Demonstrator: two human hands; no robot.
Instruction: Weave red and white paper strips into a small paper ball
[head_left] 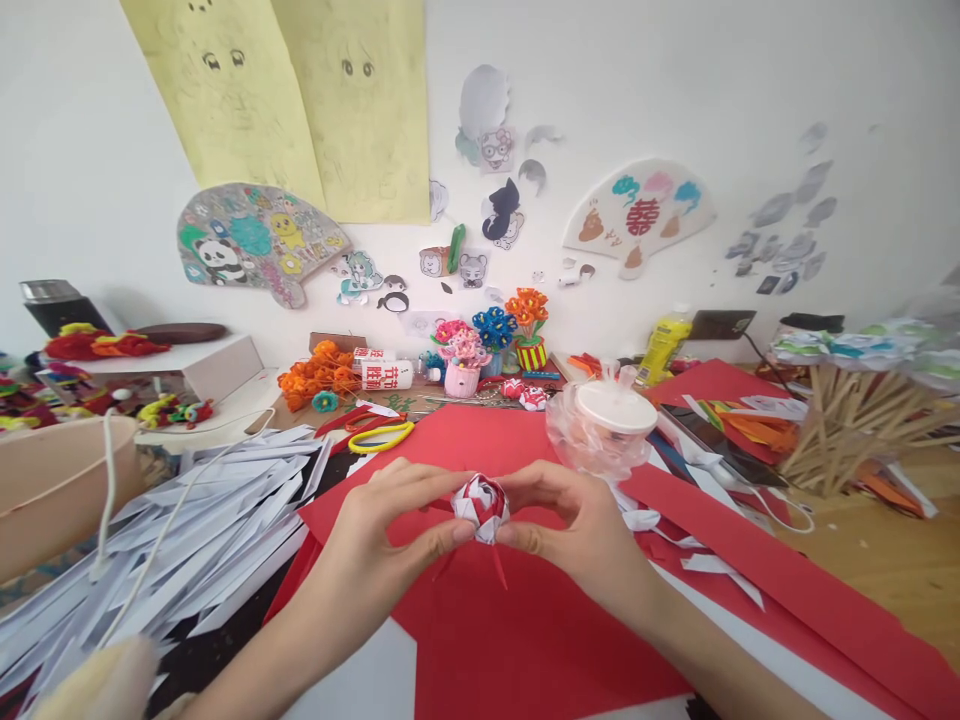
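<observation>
A small ball folded from red and white paper strips (481, 508) is held up in the middle, above red paper. My left hand (397, 520) pinches its left side between thumb and fingers. On the opposite side my right hand (566, 515) grips it the same way. A loose red strip end (499, 568) hangs below the ball. Beneath both hands lies a large red paper sheet (525, 640), with white paper (360, 675) showing under it at the lower left.
White paper strips (217, 510) are heaped at left, near yellow-handled scissors (381, 437). A lidded cup in plastic wrap (611, 415) stands behind my right hand. Two more red-and-white balls (525, 392) lie near flower pots (462, 375). A red strip (787, 570) extends at right.
</observation>
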